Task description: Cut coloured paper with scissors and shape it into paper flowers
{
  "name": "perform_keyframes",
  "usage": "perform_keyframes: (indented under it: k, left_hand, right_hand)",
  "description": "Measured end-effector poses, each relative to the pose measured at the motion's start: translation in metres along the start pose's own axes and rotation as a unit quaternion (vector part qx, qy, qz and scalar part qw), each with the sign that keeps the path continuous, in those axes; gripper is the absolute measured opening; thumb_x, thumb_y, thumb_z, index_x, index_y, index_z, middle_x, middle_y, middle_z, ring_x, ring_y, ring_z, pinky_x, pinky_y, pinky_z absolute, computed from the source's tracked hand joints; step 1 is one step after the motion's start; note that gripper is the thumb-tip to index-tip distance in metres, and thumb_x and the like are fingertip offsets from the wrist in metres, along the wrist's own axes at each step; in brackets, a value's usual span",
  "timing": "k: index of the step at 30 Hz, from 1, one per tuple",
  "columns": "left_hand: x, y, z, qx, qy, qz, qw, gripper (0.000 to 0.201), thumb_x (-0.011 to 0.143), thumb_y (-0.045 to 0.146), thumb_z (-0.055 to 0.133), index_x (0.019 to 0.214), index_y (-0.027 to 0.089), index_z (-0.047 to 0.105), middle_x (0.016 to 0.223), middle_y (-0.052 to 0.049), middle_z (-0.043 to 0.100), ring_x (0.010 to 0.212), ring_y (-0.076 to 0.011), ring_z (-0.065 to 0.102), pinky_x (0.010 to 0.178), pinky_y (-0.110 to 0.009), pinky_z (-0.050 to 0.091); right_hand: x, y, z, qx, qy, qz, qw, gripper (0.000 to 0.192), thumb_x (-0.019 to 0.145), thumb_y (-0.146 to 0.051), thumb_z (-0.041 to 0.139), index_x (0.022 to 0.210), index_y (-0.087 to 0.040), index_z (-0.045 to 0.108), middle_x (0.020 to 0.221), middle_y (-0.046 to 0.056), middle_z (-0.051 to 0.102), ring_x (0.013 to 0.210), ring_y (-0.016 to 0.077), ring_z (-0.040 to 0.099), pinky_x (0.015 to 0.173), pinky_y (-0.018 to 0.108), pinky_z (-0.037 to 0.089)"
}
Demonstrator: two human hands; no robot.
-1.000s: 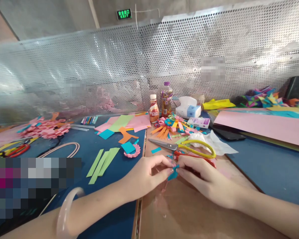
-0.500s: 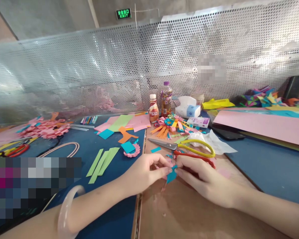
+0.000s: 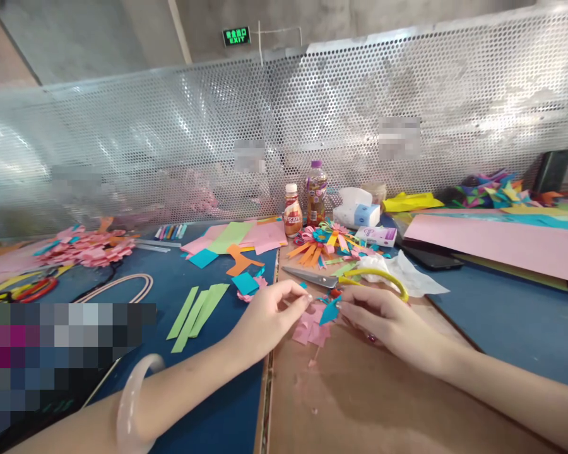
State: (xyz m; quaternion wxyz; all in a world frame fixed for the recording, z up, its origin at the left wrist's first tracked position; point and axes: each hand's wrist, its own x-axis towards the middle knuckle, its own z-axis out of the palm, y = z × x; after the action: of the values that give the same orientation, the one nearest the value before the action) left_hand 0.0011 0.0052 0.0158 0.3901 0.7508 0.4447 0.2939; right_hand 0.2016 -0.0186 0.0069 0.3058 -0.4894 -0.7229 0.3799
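1. The left hand is low over the tabletop, with thumb and forefinger pinched together; its grip is clenched on the edge of a small pink paper piece.
2. The right hand is just beside it, and its fingertips are grasping a small teal paper piece, which stands tilted between the two hands.
3. The pink paper piece lies partly on the brown tabletop, under and touching the teal one.
4. Just behind the hands lie scissors with yellow handles, the blades pointing to the left.
5. Green paper strips lie on the blue mat to the left of the left hand.
6. Farther back stand two bottles near a tissue pack.
7. A pale bangle sits on the left forearm.
8. A large pink sheet lies at the right, well apart from the hands.
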Motion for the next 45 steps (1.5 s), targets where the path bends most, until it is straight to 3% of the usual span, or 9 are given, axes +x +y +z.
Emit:
perform_keyframes:
  k: [3,6,9,13,19,24,32,38,45]
  left_hand:
    - [0.008,-0.007,-0.018,0.16,0.072,0.04,0.984,0.023,0.085,0.033,0.043,0.082,0.018,0.06,0.078,-0.001,0.064,0.069,-0.0133,0.056,0.063,-0.025,0.042]
    - [0.022,-0.023,-0.047,0.366,0.168,0.103,0.91,0.023,0.085,0.029,0.043,0.083,0.018,0.063,0.081,-0.004,0.065,0.082,-0.0177,0.056,0.078,-0.03,0.041]
    - [0.032,-0.04,-0.069,0.473,0.153,0.104,0.861,0.029,0.087,0.027,0.039,0.086,0.018,0.067,0.088,-0.005,0.068,0.089,-0.0207,0.056,0.081,-0.032,0.041]
    - [0.035,-0.051,-0.07,0.498,0.113,0.068,0.857,0.034,0.087,0.03,0.038,0.092,0.018,0.069,0.091,-0.007,0.07,0.087,-0.0202,0.06,0.078,-0.031,0.043]
    - [0.027,-0.044,-0.048,0.523,0.096,0.11,0.84,0.04,0.088,0.037,0.036,0.089,0.019,0.071,0.093,-0.009,0.07,0.099,-0.0228,0.057,0.088,-0.036,0.041]
    - [0.027,-0.043,-0.05,0.536,0.051,0.108,0.836,0.039,0.091,0.033,0.032,0.103,0.02,0.066,0.087,-0.007,0.071,0.087,-0.0208,0.063,0.079,-0.034,0.044]
    - [0.029,-0.034,-0.059,0.487,0.05,0.008,0.872,0.034,0.081,0.031,0.05,0.11,0.02,0.064,0.103,-0.007,0.068,0.093,-0.0246,0.064,0.078,-0.032,0.046]
    - [0.025,-0.024,-0.061,0.473,0.026,-0.016,0.88,0.026,0.079,0.028,0.051,0.096,0.025,0.07,0.096,-0.003,0.07,0.089,-0.0231,0.065,0.073,-0.029,0.045]
    - [0.025,-0.019,-0.047,0.538,0.051,-0.015,0.841,0.038,0.077,0.052,0.05,0.08,0.021,0.071,0.076,-0.01,0.071,0.073,-0.0266,0.065,0.06,-0.03,0.044]
  right_hand:
    - [0.003,0.005,0.001,0.061,-0.002,0.021,0.998,0.032,0.087,-0.043,0.041,0.065,-0.019,0.045,0.058,-0.004,0.042,0.051,0.008,0.037,0.047,0.022,0.029]
    - [0.005,0.008,0.002,0.081,0.0,0.033,0.996,0.032,0.086,-0.042,0.043,0.064,-0.019,0.043,0.057,-0.005,0.041,0.049,0.0071,0.037,0.045,0.021,0.028]
    - [0.005,0.007,0.002,0.056,-0.002,0.033,0.998,0.031,0.087,-0.039,0.043,0.064,-0.019,0.043,0.056,-0.005,0.042,0.05,0.0069,0.037,0.046,0.021,0.028]
    - [0.004,0.004,0.001,0.025,-0.004,0.034,0.999,0.029,0.087,-0.036,0.042,0.064,-0.018,0.045,0.057,-0.005,0.042,0.051,0.0071,0.038,0.047,0.021,0.028]
    - [0.003,0.005,0.0,0.013,-0.004,0.025,1.0,0.028,0.086,-0.034,0.042,0.065,-0.018,0.047,0.06,-0.004,0.045,0.053,0.0082,0.04,0.049,0.022,0.029]
    - [0.003,0.008,0.001,0.018,-0.009,0.023,1.0,0.027,0.086,-0.035,0.042,0.066,-0.018,0.048,0.061,-0.004,0.044,0.053,0.0084,0.04,0.048,0.021,0.028]
    - [0.003,0.007,0.002,0.047,-0.017,0.035,0.998,0.026,0.086,-0.037,0.043,0.069,-0.018,0.05,0.061,-0.003,0.046,0.051,0.0075,0.039,0.045,0.02,0.028]
    - [0.001,0.004,0.002,0.051,-0.017,0.034,0.998,0.028,0.086,-0.034,0.043,0.065,-0.018,0.048,0.056,-0.004,0.046,0.048,0.0063,0.039,0.044,0.02,0.029]
    - [0.004,-0.001,0.003,0.052,-0.016,0.047,0.997,0.028,0.085,-0.035,0.045,0.063,-0.018,0.047,0.054,-0.004,0.045,0.044,0.0054,0.038,0.04,0.019,0.027]
